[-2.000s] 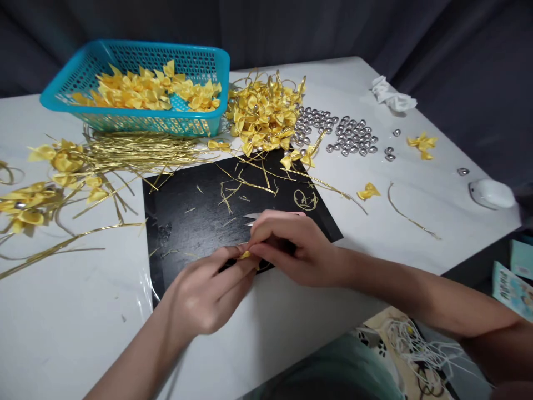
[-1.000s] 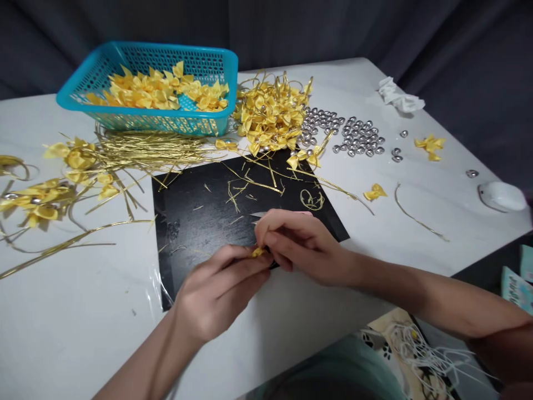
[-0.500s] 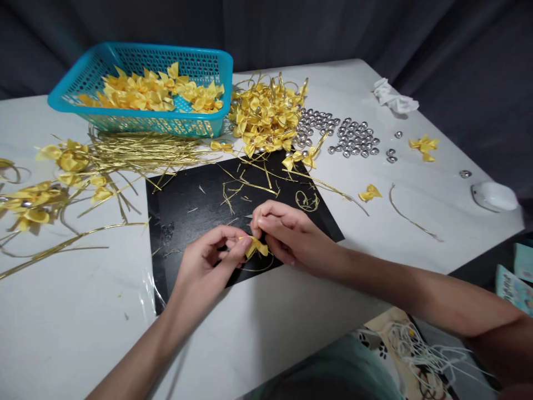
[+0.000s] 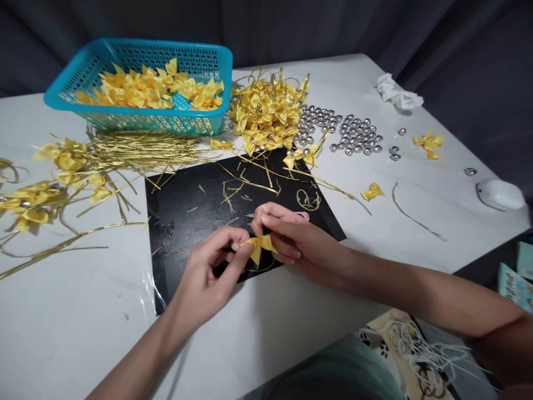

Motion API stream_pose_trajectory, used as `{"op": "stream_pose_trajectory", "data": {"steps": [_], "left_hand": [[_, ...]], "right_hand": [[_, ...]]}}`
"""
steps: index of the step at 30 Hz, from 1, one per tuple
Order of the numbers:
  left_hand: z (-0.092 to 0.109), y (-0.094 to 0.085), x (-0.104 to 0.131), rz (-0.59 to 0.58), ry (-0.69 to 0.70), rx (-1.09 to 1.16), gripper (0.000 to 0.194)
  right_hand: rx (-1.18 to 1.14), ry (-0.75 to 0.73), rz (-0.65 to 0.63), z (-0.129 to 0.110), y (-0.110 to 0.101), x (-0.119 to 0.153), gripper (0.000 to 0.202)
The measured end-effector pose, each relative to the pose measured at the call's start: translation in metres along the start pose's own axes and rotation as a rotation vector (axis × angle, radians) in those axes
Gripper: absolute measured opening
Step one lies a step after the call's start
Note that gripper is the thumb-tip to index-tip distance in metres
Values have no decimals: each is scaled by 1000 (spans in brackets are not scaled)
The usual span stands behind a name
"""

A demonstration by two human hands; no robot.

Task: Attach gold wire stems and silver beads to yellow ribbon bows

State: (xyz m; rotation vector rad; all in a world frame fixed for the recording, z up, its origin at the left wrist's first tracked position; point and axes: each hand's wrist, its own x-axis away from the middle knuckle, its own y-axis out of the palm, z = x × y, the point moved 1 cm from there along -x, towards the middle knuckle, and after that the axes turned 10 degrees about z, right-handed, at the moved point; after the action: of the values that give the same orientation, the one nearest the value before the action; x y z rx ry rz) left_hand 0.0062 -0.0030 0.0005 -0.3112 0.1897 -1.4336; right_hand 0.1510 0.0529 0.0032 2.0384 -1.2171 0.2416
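Observation:
My left hand (image 4: 214,264) pinches a yellow ribbon bow (image 4: 259,245) by its left end, between thumb and fingers. The bow's pointed tails hang over the black mat (image 4: 187,203). Just up and to the right of the bow is my right hand (image 4: 287,230), closed, with thumb and forefinger pressed together; what they grip is hidden. A thin gold cord curves below the bow. Under my right hand lies a tool with a pink end (image 4: 306,215) showing on one side and a metal tip on the other, mostly covered.
A blue basket (image 4: 137,114) of yellow bows stands at the back left, with gold cords (image 4: 145,150) in front. Beside it are a pile of finished-looking bows (image 4: 270,111) and silver beads (image 4: 360,136). A white mouse-like object (image 4: 499,194) sits near the right edge.
The bow has turned in my left hand, so more of its ribbon and a downward point show. My right hand has shifted slightly, baring the pink end beneath it.

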Motion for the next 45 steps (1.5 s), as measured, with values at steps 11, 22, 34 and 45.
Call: {"op": "stream_pose_trajectory", "data": {"steps": [11, 22, 34, 45], "left_hand": [[-3, 0, 2, 44, 65, -57, 13], [3, -1, 6, -40, 351, -224, 10], [-1, -1, -2, -20, -30, -81, 21], [-1, -6, -6, 0, -124, 12, 23]], "right_hand": [[128, -148, -130, 11, -2, -1, 21], [-56, -289, 158, -39, -18, 0, 11], [-151, -216, 468, -70, -32, -6, 27], [-337, -175, 423, -81, -44, -2, 34]]}}
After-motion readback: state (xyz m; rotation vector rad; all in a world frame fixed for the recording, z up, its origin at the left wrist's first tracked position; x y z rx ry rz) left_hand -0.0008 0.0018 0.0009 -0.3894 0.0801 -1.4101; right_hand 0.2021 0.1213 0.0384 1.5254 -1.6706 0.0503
